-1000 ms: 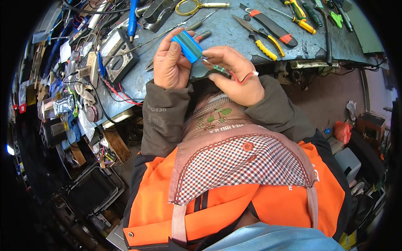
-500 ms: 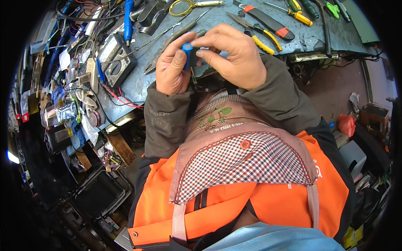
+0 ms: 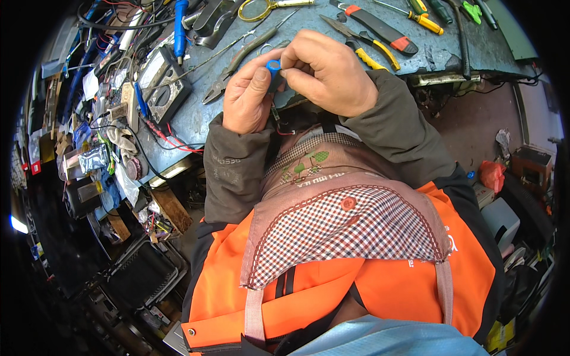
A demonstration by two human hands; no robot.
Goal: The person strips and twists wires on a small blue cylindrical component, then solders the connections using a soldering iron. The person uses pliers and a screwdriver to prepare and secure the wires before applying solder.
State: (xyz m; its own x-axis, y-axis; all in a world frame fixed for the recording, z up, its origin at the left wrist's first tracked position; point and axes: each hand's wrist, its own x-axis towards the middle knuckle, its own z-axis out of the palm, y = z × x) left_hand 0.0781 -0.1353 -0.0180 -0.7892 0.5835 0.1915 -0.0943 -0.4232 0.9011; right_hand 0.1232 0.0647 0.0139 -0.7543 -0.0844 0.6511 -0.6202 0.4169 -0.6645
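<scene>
While both hands sit close together at the near edge of the blue bench (image 3: 415,56), the small blue part (image 3: 273,64) is caught between them, just above the chest. L hand (image 3: 246,95) is curled, thumb & forefinger pinching the blue part from the left; R hand (image 3: 326,74) is curled too, fingertips pressed onto the same part from the right, so the 2 hands nearly touch. A thin dark wire w/ a red end (image 3: 278,118) hangs below the hands; can't tell what it joins to. Behind the hands on the bench: grey needle-nose pliers (image 3: 234,68), yellow-handled cutters (image 3: 371,53), a red & black tool (image 3: 380,26), a yellow-ringed magnifier (image 3: 261,7). Further left lie a multimeter (image 3: 160,86) w/ red leads, a blue-handled tool (image 3: 180,24) & a clutter of cables & small packets. Person wears an orange vest (image 3: 332,291) over a checked bib (image 3: 344,228). A dark tray (image 3: 139,276) sits on the floor lower left.
</scene>
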